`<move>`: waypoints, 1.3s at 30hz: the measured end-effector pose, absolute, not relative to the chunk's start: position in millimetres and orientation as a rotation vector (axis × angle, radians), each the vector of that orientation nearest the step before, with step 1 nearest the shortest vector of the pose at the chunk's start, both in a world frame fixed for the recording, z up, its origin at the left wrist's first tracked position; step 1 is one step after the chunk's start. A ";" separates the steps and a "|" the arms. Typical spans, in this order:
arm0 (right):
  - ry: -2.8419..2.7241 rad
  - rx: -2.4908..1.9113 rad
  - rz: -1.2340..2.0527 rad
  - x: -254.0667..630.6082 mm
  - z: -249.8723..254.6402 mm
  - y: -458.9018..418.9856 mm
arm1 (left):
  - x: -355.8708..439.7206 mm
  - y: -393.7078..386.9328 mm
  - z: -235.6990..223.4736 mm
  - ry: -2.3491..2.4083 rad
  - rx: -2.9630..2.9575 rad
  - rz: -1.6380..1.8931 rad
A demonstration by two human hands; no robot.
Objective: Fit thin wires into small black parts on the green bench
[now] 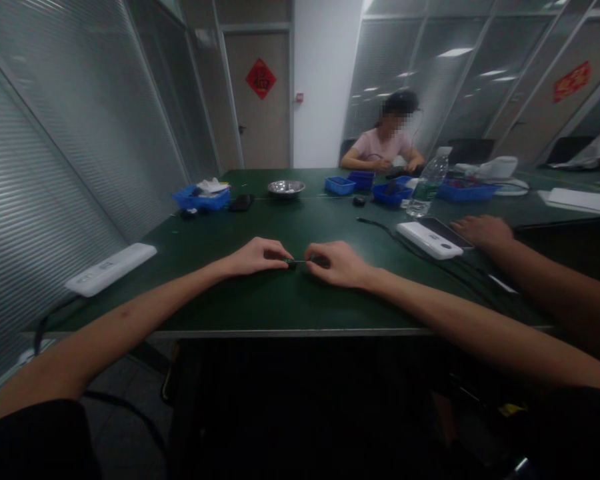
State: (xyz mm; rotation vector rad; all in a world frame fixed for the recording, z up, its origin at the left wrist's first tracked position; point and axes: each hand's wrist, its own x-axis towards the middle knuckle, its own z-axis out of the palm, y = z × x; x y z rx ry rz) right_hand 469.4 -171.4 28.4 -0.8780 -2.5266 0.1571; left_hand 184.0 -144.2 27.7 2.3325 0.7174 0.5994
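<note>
Just above the green tabletop, my left hand (257, 257) pinches a small black-and-green part (291, 265) between thumb and fingers. My right hand (339, 263) is closed on what looks like a small screwdriver (301, 261). Its thin metal shaft points left and reaches the part, or comes very near it; whether the tip touches cannot be made out. The fingers hide most of the tool's dark handle.
Green table (260, 307). Behind my hands are a metal bowl (286, 189), blue trays (340, 185) and a phone (241, 203). On the right are a bottle (429, 187), a white power bank (429, 240) and another person's hand (483, 230). A person (383, 147) sits opposite.
</note>
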 end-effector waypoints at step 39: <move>-2.546 -0.768 0.156 462.9 25.8 -170.1 | 184.8 -143.6 25.4 0.691 2.423 0.635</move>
